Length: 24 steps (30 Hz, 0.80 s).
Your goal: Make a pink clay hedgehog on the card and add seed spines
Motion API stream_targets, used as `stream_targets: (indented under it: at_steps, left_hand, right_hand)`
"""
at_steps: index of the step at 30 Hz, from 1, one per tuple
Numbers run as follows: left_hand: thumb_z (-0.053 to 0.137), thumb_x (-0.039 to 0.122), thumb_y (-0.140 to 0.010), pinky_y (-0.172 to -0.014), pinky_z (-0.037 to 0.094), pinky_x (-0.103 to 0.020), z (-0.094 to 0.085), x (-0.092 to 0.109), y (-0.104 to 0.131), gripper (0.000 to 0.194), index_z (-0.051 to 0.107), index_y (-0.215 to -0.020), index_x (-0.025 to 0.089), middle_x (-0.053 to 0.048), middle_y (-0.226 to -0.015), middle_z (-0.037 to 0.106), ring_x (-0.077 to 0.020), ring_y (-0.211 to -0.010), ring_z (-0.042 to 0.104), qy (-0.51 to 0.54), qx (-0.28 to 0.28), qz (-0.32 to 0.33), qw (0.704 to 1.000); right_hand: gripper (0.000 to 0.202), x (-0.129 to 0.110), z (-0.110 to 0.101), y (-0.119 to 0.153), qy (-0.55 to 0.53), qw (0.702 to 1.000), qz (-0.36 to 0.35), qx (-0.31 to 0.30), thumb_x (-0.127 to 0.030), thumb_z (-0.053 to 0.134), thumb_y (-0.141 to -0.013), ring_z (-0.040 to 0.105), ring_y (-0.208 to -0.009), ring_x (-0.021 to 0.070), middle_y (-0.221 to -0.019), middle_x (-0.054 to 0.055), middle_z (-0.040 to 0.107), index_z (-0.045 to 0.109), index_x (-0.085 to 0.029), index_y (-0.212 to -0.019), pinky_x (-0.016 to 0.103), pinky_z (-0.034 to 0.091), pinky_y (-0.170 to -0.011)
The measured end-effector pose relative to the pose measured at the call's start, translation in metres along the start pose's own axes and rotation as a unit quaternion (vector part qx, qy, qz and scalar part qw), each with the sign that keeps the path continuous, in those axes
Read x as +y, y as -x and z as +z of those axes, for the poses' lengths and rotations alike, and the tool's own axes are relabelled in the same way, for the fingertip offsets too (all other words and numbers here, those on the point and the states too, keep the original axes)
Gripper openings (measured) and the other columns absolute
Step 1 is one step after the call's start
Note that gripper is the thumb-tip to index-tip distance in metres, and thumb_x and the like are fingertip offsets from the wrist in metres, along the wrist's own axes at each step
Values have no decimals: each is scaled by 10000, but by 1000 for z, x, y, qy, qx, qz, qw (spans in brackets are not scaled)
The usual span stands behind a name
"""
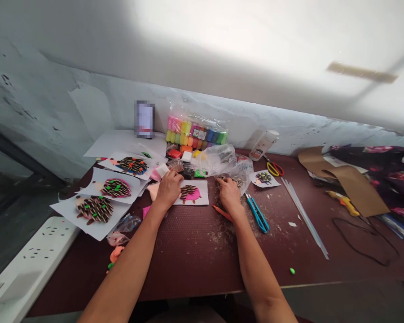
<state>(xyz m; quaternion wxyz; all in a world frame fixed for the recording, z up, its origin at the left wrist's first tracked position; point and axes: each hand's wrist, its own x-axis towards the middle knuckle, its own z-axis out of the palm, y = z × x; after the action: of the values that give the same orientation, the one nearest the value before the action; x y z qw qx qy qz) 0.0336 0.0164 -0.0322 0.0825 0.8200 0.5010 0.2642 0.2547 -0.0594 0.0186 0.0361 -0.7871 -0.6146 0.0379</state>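
Note:
A white paper card (204, 197) lies on the table with a pink clay hedgehog (194, 193) on it, partly covered by dark, pale-edged spines (187, 192). My left hand (170, 189) rests over the card's left edge, its bent fingers closed and holding the card down. To the right of the card, my right hand (230, 194) reaches into a heap of similar striped slivers (237, 181) by a clear plastic bag (245, 172). Its fingers are curled together; their tips and whatever lies between them are hidden. An orange pen-like tool (222, 212) lies beside that wrist.
Finished-looking hedgehog cards (94, 210) overlap at left, near a white power strip (43, 251). Colored clay packs (197, 134) stand behind. Rightward are teal-handled cutters (257, 213), scissors (274, 168), a white bottle (264, 144), glue sticks (305, 217) and a yellow glue gun (343, 202).

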Motion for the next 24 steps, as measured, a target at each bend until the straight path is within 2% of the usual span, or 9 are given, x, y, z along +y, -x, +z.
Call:
stream_targets:
  at_steps: [4,7,13,17,21,24]
  left_hand:
    - [451,103,-918,-895,494,-408,-1,1,0,311,753,-940,172,-122,-984,667,-272,-974,590,1,-8,-2,1000]
    - [446,103,-923,-891,494,-404,-2,2,0,315,753,-948,170,-121,-985,669,-271,-974,589,2,-9,-3,1000]
    - [446,99,-922,-892,494,-394,-1,1,0,313,750,-945,168,-116,-980,671,-265,-969,593,-5,-3,0,1000]
    - [449,97,-917,-903,493,-395,0,0,0,314,751,-944,178,-111,-985,675,-263,-975,594,-2,1,2,1000]
    - [452,99,-912,-899,498,-409,0,0,0,314,755,-954,171,-123,-988,675,-275,-981,594,2,-4,-3,1000]
    - [448,102,-914,-895,497,-412,0,0,-1,318,757,-948,175,-125,-980,675,-279,-985,595,0,-5,-4,1000]
  right_hand:
    - [317,1,-4,-2,9,1000,13,-7,-187,458,-979,588,-1021,255,-1138,153,639,721,-178,-1156,315,405,-831]
    - [276,0,-6,-2,11,1000,24,-6,-208,490,-975,611,-973,232,-1109,143,650,722,-156,-1115,300,407,-808]
    - [320,1,-4,-2,15,999,32,13,-134,424,-977,631,-917,214,-1066,136,668,728,-147,-1078,285,405,-766]
    - [350,6,-5,-4,-13,998,42,53,-82,411,-954,624,-899,204,-1051,138,673,730,-140,-1087,277,410,-771]
    - [323,9,-7,-5,-86,989,6,122,-116,441,-954,618,-931,202,-1055,126,681,734,-144,-1089,273,425,-818]
    - [290,5,-5,-5,-150,981,-46,117,-113,479,-930,628,-928,188,-1013,98,704,746,-157,-1034,265,436,-841]
